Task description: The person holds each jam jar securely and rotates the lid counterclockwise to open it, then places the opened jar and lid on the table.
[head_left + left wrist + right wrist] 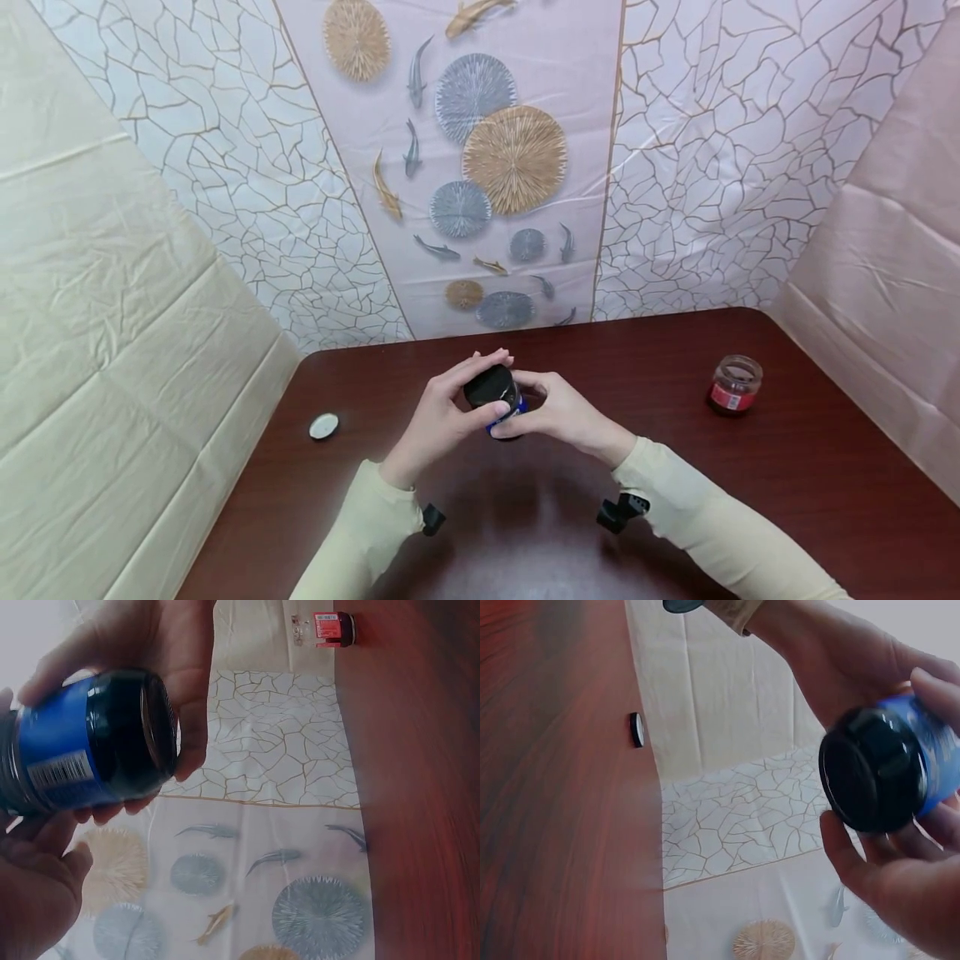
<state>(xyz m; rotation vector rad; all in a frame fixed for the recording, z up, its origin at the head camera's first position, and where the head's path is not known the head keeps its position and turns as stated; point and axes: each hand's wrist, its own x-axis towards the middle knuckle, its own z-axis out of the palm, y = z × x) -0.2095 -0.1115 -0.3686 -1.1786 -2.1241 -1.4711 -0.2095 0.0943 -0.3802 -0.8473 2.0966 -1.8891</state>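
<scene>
A dark jar with a blue label (64,742) is held off the table between both hands, tilted, its black lid (489,386) turned up towards the head camera. My left hand (446,412) grips the jar at the lid end, thumb on the near side and fingers over the far side. With thumb and fingers curled round the labelled body, my right hand (566,412) holds the jar from the right. In the right wrist view the dark glass base (870,772) shows below the label. Fingers partly hide the label and the lid's edge.
An uncovered glass jar with a red label (733,386) and dark contents stands at the right of the dark red-brown table (637,350). A small round lid (324,427), pale face up, lies at the left. Patterned cloth (495,250) hangs behind the table.
</scene>
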